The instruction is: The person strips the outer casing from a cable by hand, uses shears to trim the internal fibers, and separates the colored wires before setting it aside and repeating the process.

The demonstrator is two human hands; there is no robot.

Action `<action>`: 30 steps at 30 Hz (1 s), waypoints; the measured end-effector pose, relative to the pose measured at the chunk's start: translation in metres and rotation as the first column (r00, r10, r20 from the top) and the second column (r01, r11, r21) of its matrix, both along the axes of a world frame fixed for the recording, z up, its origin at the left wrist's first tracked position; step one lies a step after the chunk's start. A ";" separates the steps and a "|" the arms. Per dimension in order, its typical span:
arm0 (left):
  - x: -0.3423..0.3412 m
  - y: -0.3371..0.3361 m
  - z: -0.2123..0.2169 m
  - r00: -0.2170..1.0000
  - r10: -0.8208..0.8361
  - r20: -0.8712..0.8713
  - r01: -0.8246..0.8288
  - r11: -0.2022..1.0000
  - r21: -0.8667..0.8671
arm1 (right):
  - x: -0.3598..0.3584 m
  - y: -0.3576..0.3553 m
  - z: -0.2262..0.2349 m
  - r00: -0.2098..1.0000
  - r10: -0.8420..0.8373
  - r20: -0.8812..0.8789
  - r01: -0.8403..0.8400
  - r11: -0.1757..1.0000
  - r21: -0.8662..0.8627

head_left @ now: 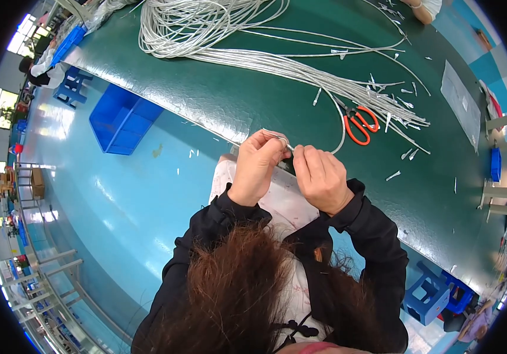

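**Fingers pinched on a thin white cable at the desk edge**

My fingers are closed on a single white cable (284, 141), both hands brought together just above the near edge of the green desk (218, 94). My left hand (257, 166) curls round the cable's end, thumb and forefinger clenched on it, while my right hand (321, 179) pinches it just beside, knuckles up. I hold the two grips close so the short stretch between them stays taut and steady; what exactly the fingertips are doing to the end is hidden behind my own knuckles.

From my right hand the cable loops away over the desk towards the long bundle of white cables (300, 71), which fans out from a coil (188, 26) at the far side, so one strand can be drawn at a time. The orange-handled scissors (361, 124) lie near, just beyond my right hand, within easy reach. Short white offcuts (393, 175) are scattered about them, and some lie on the blue floor (117, 194) by a blue bin (120, 121).
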State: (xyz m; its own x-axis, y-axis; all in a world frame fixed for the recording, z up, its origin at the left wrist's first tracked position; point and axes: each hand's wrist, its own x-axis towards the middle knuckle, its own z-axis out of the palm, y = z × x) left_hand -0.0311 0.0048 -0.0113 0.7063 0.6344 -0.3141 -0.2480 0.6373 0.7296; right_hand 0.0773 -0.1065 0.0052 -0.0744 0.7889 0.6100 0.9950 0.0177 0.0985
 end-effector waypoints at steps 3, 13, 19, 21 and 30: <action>0.005 -0.002 -0.008 0.997 0.081 0.004 -0.081 0.994 0.070 | -0.003 0.000 0.002 1.000 0.021 0.005 -0.021 1.000 0.002; -0.009 0.042 0.017 0.974 0.226 -0.020 -0.174 0.800 0.574 | 0.008 -0.003 0.015 0.338 -0.043 -0.940 -0.105 0.991 -0.083; -0.027 0.028 0.051 0.980 0.157 -0.121 0.090 0.193 0.977 | 0.012 -0.001 0.016 0.232 -0.057 -0.971 -0.120 0.989 -0.087; -0.026 0.025 0.065 0.970 0.208 -0.125 0.133 -0.028 0.991 | 0.013 0.000 0.016 0.368 -0.070 -0.927 -0.140 0.982 -0.130; -0.024 0.034 0.043 0.945 -0.004 -0.328 0.328 -0.019 0.945 | 0.007 0.000 0.006 0.626 0.074 -0.776 -0.183 0.982 -0.054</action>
State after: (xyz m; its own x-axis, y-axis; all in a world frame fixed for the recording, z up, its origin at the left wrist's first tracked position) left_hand -0.0549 0.0385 0.0313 0.8784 0.2989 0.3730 -0.0329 -0.7407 0.6710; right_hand 0.0838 -0.1064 0.0111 0.2712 0.8764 0.3979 0.6940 0.1083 -0.7117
